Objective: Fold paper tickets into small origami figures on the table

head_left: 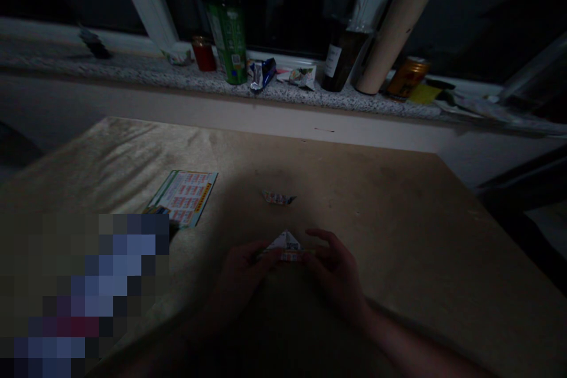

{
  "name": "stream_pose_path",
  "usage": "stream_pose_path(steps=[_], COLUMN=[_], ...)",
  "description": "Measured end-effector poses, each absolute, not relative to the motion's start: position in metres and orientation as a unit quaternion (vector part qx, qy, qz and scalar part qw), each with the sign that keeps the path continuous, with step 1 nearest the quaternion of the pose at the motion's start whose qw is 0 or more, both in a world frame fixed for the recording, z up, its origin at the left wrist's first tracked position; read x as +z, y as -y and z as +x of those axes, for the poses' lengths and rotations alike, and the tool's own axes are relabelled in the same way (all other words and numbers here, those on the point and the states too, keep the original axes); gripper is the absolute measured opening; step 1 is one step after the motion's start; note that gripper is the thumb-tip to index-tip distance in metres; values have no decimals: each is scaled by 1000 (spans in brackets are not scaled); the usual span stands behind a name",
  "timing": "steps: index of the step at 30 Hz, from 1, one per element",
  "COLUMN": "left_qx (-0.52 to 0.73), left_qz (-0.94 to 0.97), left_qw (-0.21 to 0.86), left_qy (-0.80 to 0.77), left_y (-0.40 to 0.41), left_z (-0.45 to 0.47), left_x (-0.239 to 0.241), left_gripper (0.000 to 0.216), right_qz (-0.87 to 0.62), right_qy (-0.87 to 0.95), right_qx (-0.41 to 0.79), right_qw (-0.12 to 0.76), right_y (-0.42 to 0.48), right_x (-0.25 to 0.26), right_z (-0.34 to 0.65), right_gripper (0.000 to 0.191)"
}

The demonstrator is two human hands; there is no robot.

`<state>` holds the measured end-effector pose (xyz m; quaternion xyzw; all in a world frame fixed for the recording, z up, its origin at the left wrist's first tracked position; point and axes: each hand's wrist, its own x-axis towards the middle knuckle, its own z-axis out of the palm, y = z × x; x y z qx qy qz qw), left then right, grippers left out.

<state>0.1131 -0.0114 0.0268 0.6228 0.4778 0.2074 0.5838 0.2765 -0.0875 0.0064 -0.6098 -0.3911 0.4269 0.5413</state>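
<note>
A small piece of printed paper (pixel 283 242), folded to a triangular peak with a strip along its bottom edge, is held low between both hands. My left hand (pixel 245 266) pinches its left end, thumb along the lower strip. At the right end, the thumb and fingers of my right hand (pixel 334 263) grip the strip, while the index finger arches up away from the paper. Just beyond the hands a folded paper boat (pixel 278 197) sits on the table, apart from them. Shadow darkens both hands, so the finer finger contacts are hard to see.
A printed card (pixel 188 192) lies on the wooden table (pixel 390 207) at left, beside a pixelated patch. Along the granite sill (pixel 274 94) stand a green cup (pixel 230 41), a red jar (pixel 204 54), a dark cup (pixel 341 62), a wooden cylinder (pixel 394 29) and an orange can (pixel 407 78).
</note>
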Motion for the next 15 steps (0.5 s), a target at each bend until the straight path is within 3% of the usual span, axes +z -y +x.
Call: stream_pose_path(steps=[5,10,15], left_qx=[230,224,224], left_qz=[606,593,593], left_qw=[591,592,597], left_qy=[-481,-497,-491], left_y=[12,11,12], left_z=[112,113,115], left_x=[26,26,31], left_gripper=[25,27,21], right_qz=[-638,-633,-629], right_qy=[427,481,497], right_qx=[400,400,396], right_qw=[501,456,448], right_y=[82,83,84], right_x=[8,7,5], right_z=[279,281,282], right_gripper=[20,37,37])
